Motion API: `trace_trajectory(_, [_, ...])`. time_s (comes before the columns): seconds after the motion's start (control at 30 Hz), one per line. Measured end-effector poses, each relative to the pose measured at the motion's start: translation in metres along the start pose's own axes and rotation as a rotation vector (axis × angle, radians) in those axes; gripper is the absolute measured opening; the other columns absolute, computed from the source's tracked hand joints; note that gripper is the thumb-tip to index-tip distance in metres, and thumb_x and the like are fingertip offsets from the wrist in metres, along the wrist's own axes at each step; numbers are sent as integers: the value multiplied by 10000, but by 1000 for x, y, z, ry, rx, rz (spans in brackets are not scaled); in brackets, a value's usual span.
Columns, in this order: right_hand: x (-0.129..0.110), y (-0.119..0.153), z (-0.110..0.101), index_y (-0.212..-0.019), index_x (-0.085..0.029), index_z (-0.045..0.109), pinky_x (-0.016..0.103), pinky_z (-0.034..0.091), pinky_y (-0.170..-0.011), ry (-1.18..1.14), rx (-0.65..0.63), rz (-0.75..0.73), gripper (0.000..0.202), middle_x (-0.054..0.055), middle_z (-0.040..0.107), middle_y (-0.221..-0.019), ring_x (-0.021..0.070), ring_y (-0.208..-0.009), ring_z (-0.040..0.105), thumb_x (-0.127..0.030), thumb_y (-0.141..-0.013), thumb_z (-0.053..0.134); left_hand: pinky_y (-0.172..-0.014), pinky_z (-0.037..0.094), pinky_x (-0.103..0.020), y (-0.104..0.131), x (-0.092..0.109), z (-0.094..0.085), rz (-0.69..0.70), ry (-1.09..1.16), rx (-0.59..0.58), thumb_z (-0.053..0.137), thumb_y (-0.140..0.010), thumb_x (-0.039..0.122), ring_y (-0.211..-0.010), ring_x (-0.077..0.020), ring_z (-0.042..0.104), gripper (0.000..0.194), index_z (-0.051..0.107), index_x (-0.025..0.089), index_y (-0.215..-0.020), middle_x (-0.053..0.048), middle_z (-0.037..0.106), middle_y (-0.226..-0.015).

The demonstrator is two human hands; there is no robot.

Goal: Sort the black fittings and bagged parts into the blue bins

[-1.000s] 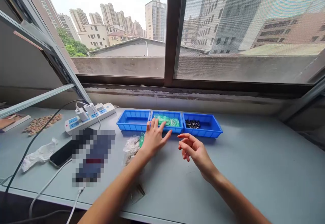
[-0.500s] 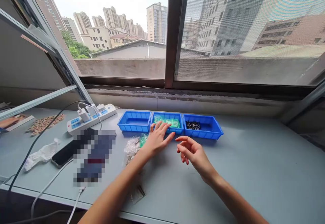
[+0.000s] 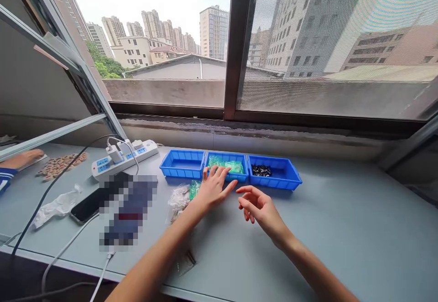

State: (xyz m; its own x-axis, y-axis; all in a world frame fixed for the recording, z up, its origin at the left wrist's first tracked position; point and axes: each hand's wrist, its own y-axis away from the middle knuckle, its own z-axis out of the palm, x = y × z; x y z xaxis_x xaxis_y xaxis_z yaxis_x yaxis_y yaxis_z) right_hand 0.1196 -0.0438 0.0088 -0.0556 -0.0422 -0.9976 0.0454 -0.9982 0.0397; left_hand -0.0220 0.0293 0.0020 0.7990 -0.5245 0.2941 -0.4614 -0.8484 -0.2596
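Note:
My left hand is open, fingers spread at the front edge of the middle blue bin, which holds green packets. My right hand hovers over the table in front of the right blue bin, fingers curved and apart, with nothing visible in it. Small black parts lie in the left part of that right bin. Nothing shows inside the left blue bin. Clear plastic bags and another green packet rest beside my left wrist, partly hidden by my forearm.
A white power strip with plugs and cables stands left of the bins. Nearer are a black phone, a blurred dark object and crumpled tissue. Another person's hand is near small brown pieces at far left.
The other person's hand and blue sleeve have come further into view at the far left. The view has shifted slightly. My hands keep nearly the same pose.

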Motion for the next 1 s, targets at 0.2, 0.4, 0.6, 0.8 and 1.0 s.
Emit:
trace_trajectory(0.2, [9, -5, -5, -861, -199, 592, 210, 329, -410, 21, -69, 20, 311, -43, 549, -612, 76, -435, 471, -443, -677, 652, -1033, 209, -477, 2, -1, 0, 1, 0, 8, 343, -921, 379, -1199, -253, 405, 373, 472, 221, -1233, -72, 548, -1233])
trace_trajectory(0.4, [3, -4, -6, -858, -204, 595, 210, 286, -407, -143, -74, 69, 323, -60, 506, -597, 60, -409, 420, -438, -649, 669, -943, 309, -418, 5, 1, -23, 2, -41, 141, 453, -871, 347, -1070, -233, 507, 260, 545, 178, -1045, -87, 574, -1126])
trace_trajectory(0.6, [-7, 0, -7, -836, -212, 608, 209, 251, -415, -309, -19, 116, 280, -49, 517, -641, 44, -418, 382, -369, -620, 692, -656, 384, -269, 8, 4, -45, 54, -80, -36, 543, -806, 400, -710, -156, 572, 242, 592, 187, -702, -2, 597, -759])
trace_trajectory(0.8, [-7, 1, -7, -850, -214, 609, 217, 258, -416, -321, 14, 159, 360, -14, 578, -773, 34, -428, 363, -362, -555, 753, -755, 422, -306, 11, 3, -47, -19, -171, -266, 650, -726, 437, -950, -234, 567, 275, 644, 200, -866, -37, 630, -924])
trace_trajectory(1.0, [-8, 1, -6, -821, -203, 606, 215, 251, -414, -284, 17, 174, 354, -37, 524, -683, 41, -428, 359, -385, -556, 754, -801, 440, -318, 13, 9, -51, -146, -290, -438, 644, -731, 271, -1044, -248, 534, 337, 576, 181, -1048, -76, 586, -1084])
